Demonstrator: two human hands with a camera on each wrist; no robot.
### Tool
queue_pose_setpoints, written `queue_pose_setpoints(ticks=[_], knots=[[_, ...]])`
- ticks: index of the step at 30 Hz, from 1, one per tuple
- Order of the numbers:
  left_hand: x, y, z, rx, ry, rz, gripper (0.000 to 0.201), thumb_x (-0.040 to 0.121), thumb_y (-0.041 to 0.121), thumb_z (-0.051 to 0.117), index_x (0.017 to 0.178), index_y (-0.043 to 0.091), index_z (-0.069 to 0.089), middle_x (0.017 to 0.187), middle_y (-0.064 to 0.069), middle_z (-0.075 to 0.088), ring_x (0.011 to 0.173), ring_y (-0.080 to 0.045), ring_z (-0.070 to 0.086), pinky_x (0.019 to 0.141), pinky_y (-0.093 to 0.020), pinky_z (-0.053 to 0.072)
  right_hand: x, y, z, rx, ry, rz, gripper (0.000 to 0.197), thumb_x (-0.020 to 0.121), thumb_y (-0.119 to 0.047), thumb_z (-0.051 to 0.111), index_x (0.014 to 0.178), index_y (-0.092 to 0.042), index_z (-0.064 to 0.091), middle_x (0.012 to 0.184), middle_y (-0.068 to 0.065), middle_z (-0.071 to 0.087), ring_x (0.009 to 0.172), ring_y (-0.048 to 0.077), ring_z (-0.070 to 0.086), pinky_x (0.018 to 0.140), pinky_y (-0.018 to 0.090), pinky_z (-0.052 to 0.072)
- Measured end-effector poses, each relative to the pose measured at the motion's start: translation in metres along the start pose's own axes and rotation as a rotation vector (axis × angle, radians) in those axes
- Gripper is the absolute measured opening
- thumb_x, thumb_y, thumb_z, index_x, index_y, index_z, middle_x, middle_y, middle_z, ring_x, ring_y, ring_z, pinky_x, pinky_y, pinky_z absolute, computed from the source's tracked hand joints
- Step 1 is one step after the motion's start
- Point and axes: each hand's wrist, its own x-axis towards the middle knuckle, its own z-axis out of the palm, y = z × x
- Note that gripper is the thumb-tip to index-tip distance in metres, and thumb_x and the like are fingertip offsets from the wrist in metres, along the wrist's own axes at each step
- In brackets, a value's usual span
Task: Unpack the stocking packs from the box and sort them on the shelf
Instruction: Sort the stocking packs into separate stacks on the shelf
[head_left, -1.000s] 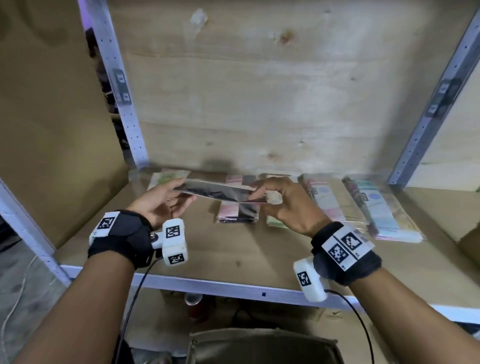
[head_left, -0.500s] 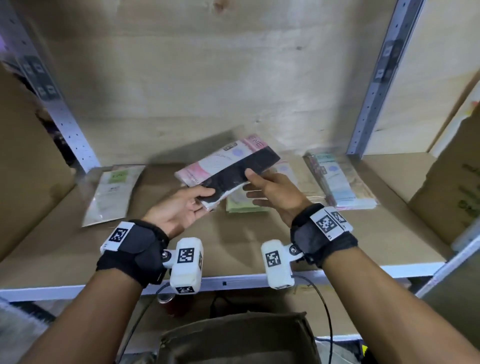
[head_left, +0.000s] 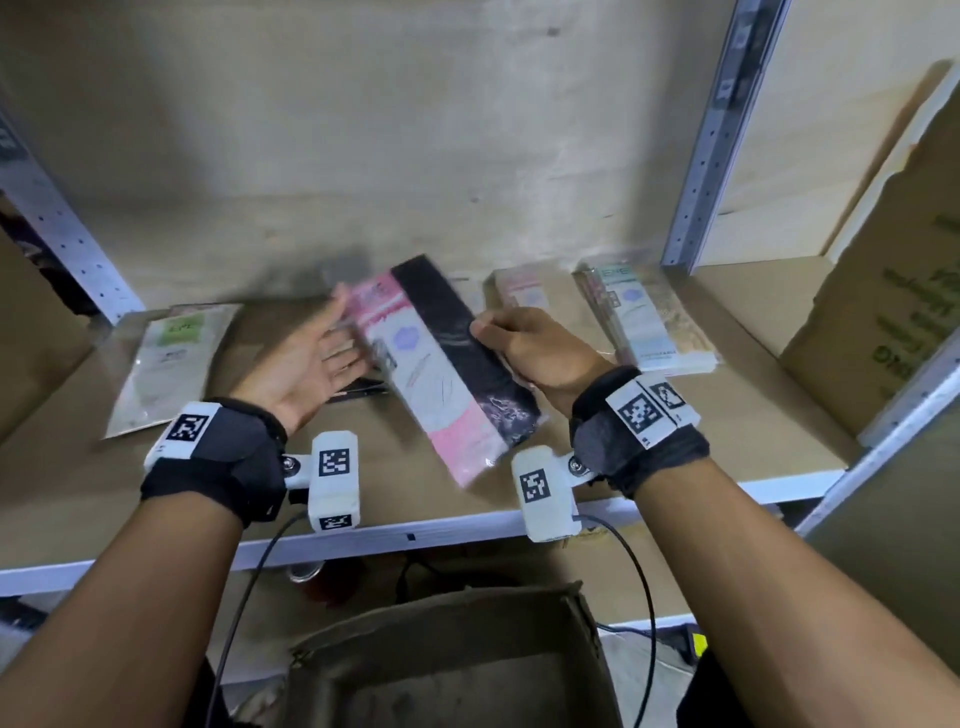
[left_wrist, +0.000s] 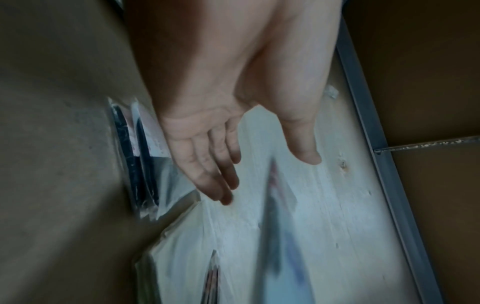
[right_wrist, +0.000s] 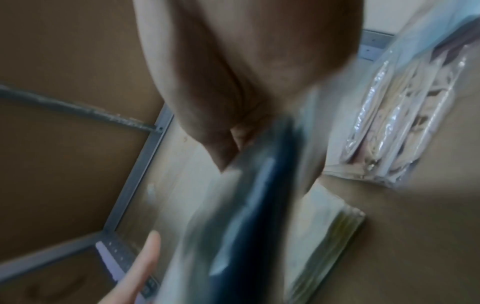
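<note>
A pink and black stocking pack (head_left: 441, 364) is held above the shelf (head_left: 727, 441), long axis running toward me, and it looks blurred. My right hand (head_left: 498, 338) grips its right edge, thumb on top. The right wrist view shows the same pack (right_wrist: 249, 205) as a dark smear under my right hand (right_wrist: 233, 133). My left hand (head_left: 332, 343) is open, palm up, just left of the pack; whether it touches the edge is unclear. Its fingers (left_wrist: 215, 170) are straight and hold nothing. The open cardboard box (head_left: 447, 665) is below the shelf front.
On the shelf lie a green pack (head_left: 166, 358) at the left, a dark pack (head_left: 358, 387) under my left hand, a pink pack (head_left: 524, 291) and a blue stack (head_left: 644, 317). A large carton (head_left: 893, 291) stands at the right. Metal uprights (head_left: 701, 156) frame the bay.
My left hand has let go of the pink and black pack and opened. The right hand alone now holds it, and the pack has swung to point toward me.
</note>
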Motion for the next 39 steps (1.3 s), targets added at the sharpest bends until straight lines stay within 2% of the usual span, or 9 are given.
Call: queue_pose_setpoints(ticks=[5, 9, 12, 16, 20, 24, 28, 32, 39], knots=[[0.002, -0.002, -0.009, 0.127, 0.03, 0.077, 0.036, 0.08, 0.049, 0.076, 0.098, 0.018, 0.072, 0.091, -0.003, 0.074, 0.079, -0.021, 0.07, 0.077, -0.04, 0.058, -0.005, 0.003, 0.005, -0.229, -0.172, 0.014, 0.022, 0.102, -0.019, 0.052, 0.091, -0.01, 0.069, 0.074, -0.001, 0.069, 0.063, 0.007, 0.063, 0.059, 0.016, 0.048], [0.0, -0.004, -0.012, 0.114, 0.105, 0.133, 0.018, 0.089, 0.035, 0.072, 0.075, 0.023, 0.075, 0.066, 0.002, 0.069, 0.057, -0.015, 0.065, 0.056, -0.031, 0.056, -0.001, 0.008, 0.0, -0.295, -0.133, 0.082, 0.022, 0.094, -0.036, 0.064, 0.089, -0.018, 0.075, 0.089, 0.008, 0.076, 0.079, 0.016, 0.069, 0.078, 0.03, 0.053], [-0.003, 0.0, -0.012, -0.025, 0.22, 0.153, 0.016, 0.091, 0.03, 0.071, 0.08, 0.019, 0.067, 0.063, -0.002, 0.066, 0.044, -0.01, 0.063, 0.042, -0.023, 0.052, 0.002, 0.01, -0.009, -0.273, -0.055, 0.143, 0.031, 0.081, -0.046, 0.076, 0.09, -0.016, 0.075, 0.087, 0.002, 0.078, 0.08, 0.02, 0.072, 0.076, 0.032, 0.054], [-0.004, -0.001, -0.011, -0.082, 0.305, 0.13, 0.015, 0.094, 0.029, 0.067, 0.085, 0.017, 0.063, 0.068, -0.003, 0.068, 0.045, -0.009, 0.063, 0.042, -0.023, 0.054, 0.001, 0.013, -0.015, 0.047, 0.107, 0.136, 0.03, 0.077, -0.029, 0.083, 0.099, -0.012, 0.072, 0.09, 0.008, 0.078, 0.08, 0.022, 0.075, 0.07, 0.03, 0.061], [-0.003, -0.003, -0.005, 0.008, 0.248, 0.168, 0.017, 0.094, 0.023, 0.068, 0.109, 0.016, 0.069, 0.084, 0.001, 0.075, 0.067, -0.012, 0.071, 0.067, -0.034, 0.063, 0.004, 0.016, -0.015, 0.233, 0.301, 0.158, 0.025, 0.087, -0.025, 0.075, 0.102, -0.006, 0.068, 0.096, 0.014, 0.076, 0.075, 0.023, 0.072, 0.056, 0.026, 0.057], [-0.001, -0.006, -0.005, 0.234, 0.322, 0.22, 0.016, 0.093, 0.028, 0.069, 0.094, 0.013, 0.07, 0.08, -0.001, 0.076, 0.058, -0.01, 0.072, 0.051, -0.021, 0.054, 0.012, 0.021, -0.024, -0.134, 0.437, 0.119, 0.03, 0.096, -0.036, 0.061, 0.103, -0.008, 0.067, 0.102, 0.011, 0.075, 0.092, 0.027, 0.072, 0.084, 0.04, 0.059], [-0.007, -0.005, 0.006, 0.499, 0.43, 0.298, 0.03, 0.097, 0.03, 0.052, 0.073, 0.014, 0.057, 0.06, 0.0, 0.062, 0.041, -0.007, 0.06, 0.039, -0.012, 0.041, 0.013, 0.02, -0.02, -0.281, 0.44, 0.122, 0.043, 0.103, -0.044, 0.041, 0.11, -0.006, 0.062, 0.106, 0.012, 0.071, 0.097, 0.027, 0.068, 0.089, 0.041, 0.055], [-0.018, 0.002, 0.014, 0.71, 0.514, 0.345, 0.045, 0.103, 0.045, 0.038, 0.073, 0.013, 0.051, 0.056, -0.003, 0.058, 0.031, 0.003, 0.051, 0.03, -0.007, 0.028, 0.013, 0.021, -0.013, -0.355, 0.45, 0.163, 0.053, 0.105, -0.047, 0.028, 0.117, -0.004, 0.057, 0.114, 0.017, 0.065, 0.105, 0.034, 0.063, 0.094, 0.051, 0.052], [-0.015, 0.003, 0.02, 0.18, 0.4, 0.256, 0.047, 0.101, 0.051, 0.045, 0.069, 0.018, 0.044, 0.048, 0.004, 0.056, 0.041, -0.009, 0.063, 0.04, -0.014, 0.041, 0.013, 0.02, -0.014, -0.433, 0.648, 0.066, 0.064, 0.105, -0.051, 0.023, 0.114, -0.004, 0.066, 0.116, 0.019, 0.066, 0.095, 0.025, 0.056, 0.08, 0.029, 0.033]])
